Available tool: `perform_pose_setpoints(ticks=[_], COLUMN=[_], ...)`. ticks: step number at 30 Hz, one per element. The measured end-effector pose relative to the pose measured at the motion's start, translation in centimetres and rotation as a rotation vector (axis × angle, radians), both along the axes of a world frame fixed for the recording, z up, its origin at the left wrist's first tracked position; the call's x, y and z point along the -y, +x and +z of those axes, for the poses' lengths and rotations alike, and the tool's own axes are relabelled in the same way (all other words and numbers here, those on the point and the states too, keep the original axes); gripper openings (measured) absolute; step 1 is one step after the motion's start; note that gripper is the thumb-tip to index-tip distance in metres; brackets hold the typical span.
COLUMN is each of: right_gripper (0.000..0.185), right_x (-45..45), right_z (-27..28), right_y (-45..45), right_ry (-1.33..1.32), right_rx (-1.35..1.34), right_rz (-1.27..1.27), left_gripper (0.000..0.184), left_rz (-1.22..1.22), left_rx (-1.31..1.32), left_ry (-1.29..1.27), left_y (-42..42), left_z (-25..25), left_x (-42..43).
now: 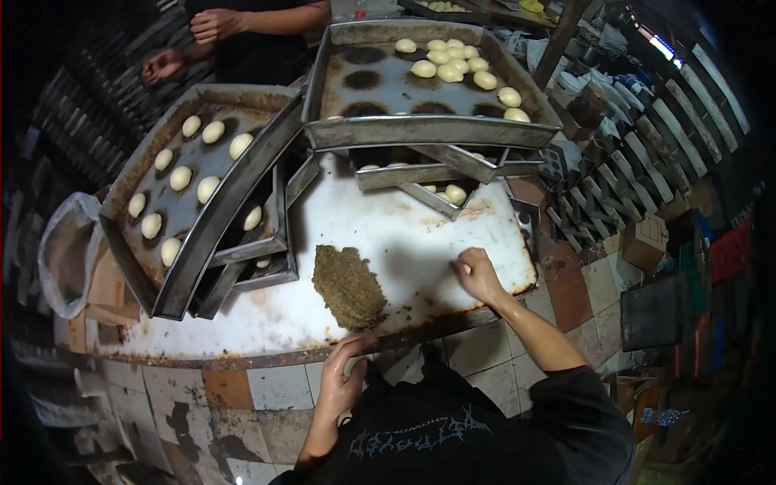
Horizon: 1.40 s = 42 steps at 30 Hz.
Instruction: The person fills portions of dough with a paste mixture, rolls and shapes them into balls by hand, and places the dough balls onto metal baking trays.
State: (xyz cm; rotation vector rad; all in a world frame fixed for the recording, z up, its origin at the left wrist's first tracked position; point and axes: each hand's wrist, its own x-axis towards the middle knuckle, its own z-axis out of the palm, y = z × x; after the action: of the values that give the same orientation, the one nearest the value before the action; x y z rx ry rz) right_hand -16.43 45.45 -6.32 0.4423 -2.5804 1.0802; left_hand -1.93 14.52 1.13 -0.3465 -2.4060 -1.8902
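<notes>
My right hand (478,277) is curled low over the white tabletop (420,234), right of the brown filling. A small pale spot shows at its fingers; I cannot make out what it is. My left hand (341,378) is at the table's front edge, just below the filling, with its fingers bent inward; anything inside them is hidden. Between and ahead of my hands lies a flat, crumbly brown-green heap of filling (349,287), with loose crumbs to its right.
A metal tray (343,109) of pale dough balls (450,73) rests on stacked trays at the back. Another tray (194,267) with spaced dough balls is stacked at left, beside a plastic bag (69,255). Across the table stands another person (250,48). More trays (622,182) are racked at right.
</notes>
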Motion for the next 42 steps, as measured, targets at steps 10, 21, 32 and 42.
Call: perform_pose_setpoints(ticks=[10, 21, 32, 42], right_gripper=[0.034, 0.016, 0.019, 0.027], right_x=[-9.0, -2.0, 6.0, 9.6], right_z=[25.6, 14.9, 7.5, 7.8], right_y=[-22.4, 1.3, 1.3, 8.9], right_ry=[0.901, 0.071, 0.16, -0.145], right_rx=[0.234, -0.097, -0.223, 0.374], right_rz=[0.055, 0.674, 0.372, 0.081], left_gripper=[0.028, 0.044, 0.013, 0.029], left_rz=[0.082, -0.049, 0.461, 0.169], left_rx=[0.03, 0.276, 0.397, 0.593], left_ry=[0.088, 1.222, 1.012, 1.1], left_y=[-1.2, -1.7, -0.9, 5.5], left_z=[2.7, 3.8, -2.7, -1.3], left_x=[-10.6, -18.1, -11.1, -6.0])
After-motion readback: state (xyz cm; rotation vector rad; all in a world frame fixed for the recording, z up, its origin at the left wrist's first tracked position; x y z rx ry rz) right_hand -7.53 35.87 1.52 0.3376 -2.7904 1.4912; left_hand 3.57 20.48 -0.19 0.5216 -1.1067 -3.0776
